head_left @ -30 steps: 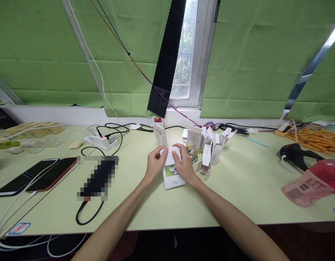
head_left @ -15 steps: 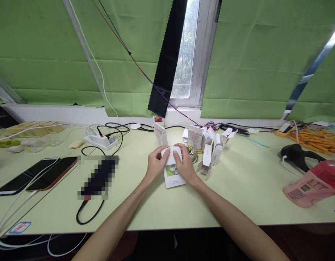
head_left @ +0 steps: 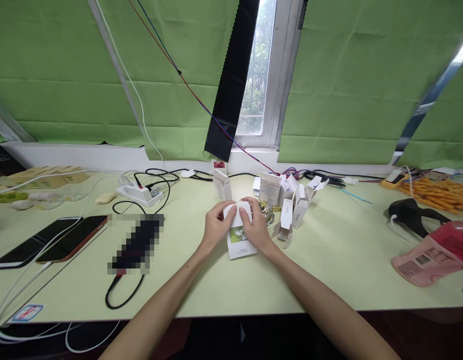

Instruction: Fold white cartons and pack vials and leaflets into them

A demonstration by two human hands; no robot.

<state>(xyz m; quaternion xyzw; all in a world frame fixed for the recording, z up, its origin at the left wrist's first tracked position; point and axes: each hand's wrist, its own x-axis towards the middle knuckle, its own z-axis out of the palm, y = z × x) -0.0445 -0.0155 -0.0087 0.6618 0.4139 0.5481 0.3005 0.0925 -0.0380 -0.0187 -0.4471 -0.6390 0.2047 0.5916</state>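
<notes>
While curled, both hands point(head_left: 237, 227) on carton point(head_left: 241, 240)

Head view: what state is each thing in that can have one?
White box: lying on table, top flap under both hands.
Left hand: gripping box.
Right hand: gripping box.
Small boxes: upright, flaps open.
Phones: face up, screens dark.
Power strip: cables plugged in.

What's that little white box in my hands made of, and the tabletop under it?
White box: looks like thin matte printed cardboard; its top flap bends under the left hand and right hand. Table: smooth pale green surface with a soft sheen, probably laminate.
</notes>
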